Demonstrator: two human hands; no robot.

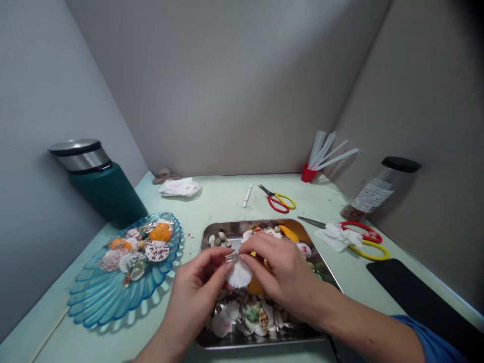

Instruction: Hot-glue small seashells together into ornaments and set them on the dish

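A white fan-shaped seashell [240,275] is held up between my two hands, over a metal tray [212,344] of shells. At its upper end a small silvery piece [230,257], perhaps a clip, shows between the fingertips. My left hand [198,282] is closed, its thumb and fingers pinching the shell's left side. From the right, my right hand [278,269] pinches the top of the same shell. Below and behind the hands, the tray holds scallop shells, small snail shells [217,238], green and orange pieces and silvery clips, partly hidden by my hands.
A blue shell-shaped dish [102,302] with several shells stands left, beside a teal bottle [104,191]. Behind the tray lie small scissors [278,197] and a white pen [247,196]. At right are larger scissors [366,232], tissue [335,237], a jar [372,191] and a black phone-like slab [416,297].
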